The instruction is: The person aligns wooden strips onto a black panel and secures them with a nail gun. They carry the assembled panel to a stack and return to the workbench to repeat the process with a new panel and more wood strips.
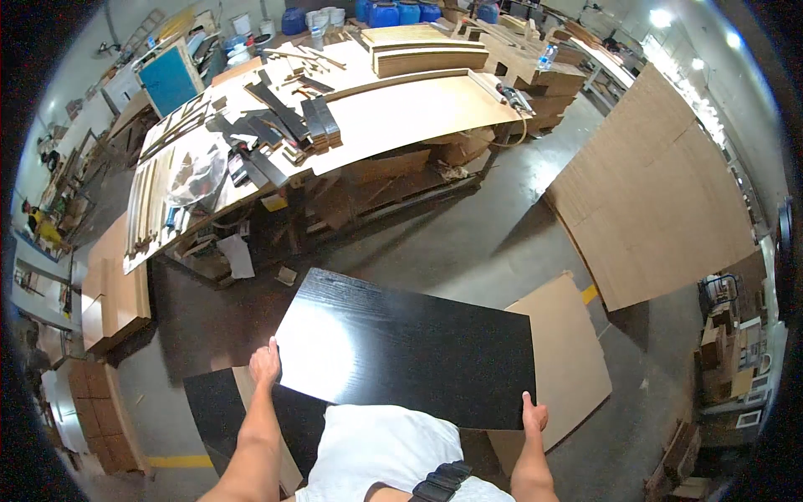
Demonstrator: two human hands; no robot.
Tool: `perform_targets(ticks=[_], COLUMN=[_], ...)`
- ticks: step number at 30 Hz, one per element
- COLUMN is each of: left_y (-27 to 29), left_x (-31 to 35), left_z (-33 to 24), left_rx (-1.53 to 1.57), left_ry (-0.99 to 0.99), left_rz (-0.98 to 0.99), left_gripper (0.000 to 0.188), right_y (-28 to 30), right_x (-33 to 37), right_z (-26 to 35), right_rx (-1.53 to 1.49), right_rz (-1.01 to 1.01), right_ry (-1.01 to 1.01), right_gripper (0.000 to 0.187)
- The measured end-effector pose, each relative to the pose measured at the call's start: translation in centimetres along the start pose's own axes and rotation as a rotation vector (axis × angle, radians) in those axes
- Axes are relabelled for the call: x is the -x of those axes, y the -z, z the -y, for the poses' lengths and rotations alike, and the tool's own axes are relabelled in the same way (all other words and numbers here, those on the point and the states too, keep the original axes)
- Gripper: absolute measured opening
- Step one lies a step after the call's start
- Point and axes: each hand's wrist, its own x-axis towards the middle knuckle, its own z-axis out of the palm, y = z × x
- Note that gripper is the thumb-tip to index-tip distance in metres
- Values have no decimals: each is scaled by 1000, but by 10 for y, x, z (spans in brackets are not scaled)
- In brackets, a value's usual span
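A glossy black wood-grain panel point(427, 347) is held out flat in front of my body, with a bright glare on its left part. My left hand point(265, 362) grips its left edge, thumb up along the side. At the near right corner, my right hand point(534, 413) closes on the edge with the thumb on top; the fingers under the panel are hidden. Below it to the right lies a brown board point(569, 360), partly covered by the panel. More black board point(209, 410) shows low on the left, behind my left forearm.
Ahead stands a workbench point(401, 109) with dark strips point(280, 113), wood sticks, a clear plastic bag point(198, 174) and a power tool point(512, 96). A large brown sheet point(652, 192) rises at the right. Stacked boards point(113, 293) stand left; blue drums point(385, 14) line the back.
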Motion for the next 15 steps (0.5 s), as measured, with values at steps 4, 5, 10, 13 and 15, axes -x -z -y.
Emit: perform_targets(ticks=[4, 5, 10, 13, 15], left_y=[7, 6, 11, 13, 13], left_x=[-50, -65, -140, -174, -193], left_z=[-57, -70, -130, -154, -166], left_rx=[20, 20, 36, 55, 105], left_ry=[-43, -45, -133, -156, -178], left_rz=[34, 39, 59, 61, 74], left_gripper=[70, 70, 67, 66, 65], right_y=[4, 6, -3, -26, -1], right_x=[-4, -6, -6, -17, -23], right_z=[25, 35, 79, 86, 133], right_rx=[-12, -34, -94, -231, -169], right_rz=[-33, -38, -71, -281, -84], right_ry=[-55, -34, -122, 112, -38], right_gripper=[74, 73, 70, 71, 74])
